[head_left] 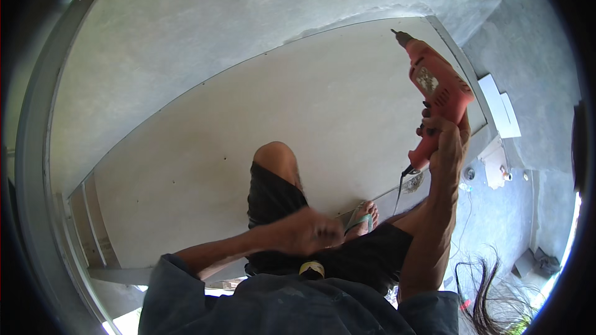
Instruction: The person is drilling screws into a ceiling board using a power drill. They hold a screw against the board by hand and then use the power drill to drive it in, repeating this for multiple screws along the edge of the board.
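Observation:
My right hand (444, 133) is wrapped round the handle of a red power drill (439, 84), held up at the right. The drill tilts toward the upper left, and its dark chuck and bit point at the top edge of a large pale board (298, 96). A black cord (400, 192) hangs from the handle. In front of my lap, my left hand (310, 231) is closed and slightly blurred. What its curled fingers hold, if anything, is hidden. Below it, a round yellow-rimmed object (311, 269) sits at my waist.
Small dark dots mark the board's face and upper edge. A grey plastered wall (248, 12) rises behind it. At the left runs a grey frame (37, 136). White sheets (500, 108) lie at the right. My bent knee (276, 161) and sandalled foot (366, 216) are on the board.

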